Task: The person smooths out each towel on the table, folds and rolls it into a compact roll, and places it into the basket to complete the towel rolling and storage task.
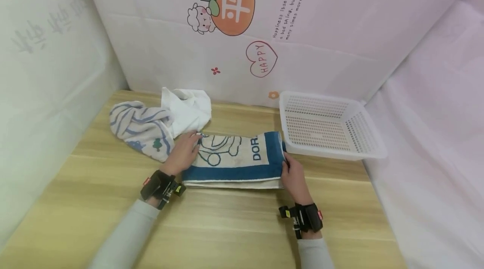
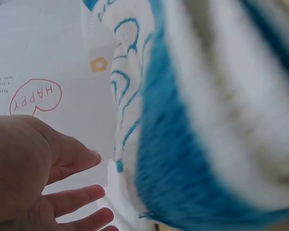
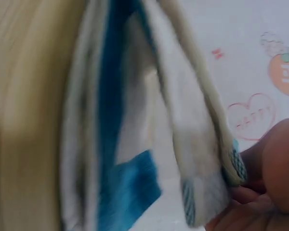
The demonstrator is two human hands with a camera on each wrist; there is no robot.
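A folded blue and cream towel (image 1: 230, 172) with a line-drawn cartoon figure and the letters "DOR" lies across the table in the head view. My left hand (image 1: 183, 153) is at its left end. In the left wrist view, the fingers (image 2: 79, 199) of that hand are extended and spread beside the towel (image 2: 173, 144). My right hand (image 1: 294, 176) pinches the towel's right edge, thumb on top. Up close in the right wrist view, the towel's layers (image 3: 197, 159) hang apart, and the right hand (image 3: 274, 178) holds their corner.
A crumpled grey striped towel (image 1: 141, 124) and a white cloth (image 1: 189, 109) lie at the back left of the wooden table (image 1: 227, 227). At the back right stands a white plastic basket (image 1: 332, 151). Printed white sheeting (image 1: 159, 50) walls the table's back and sides.
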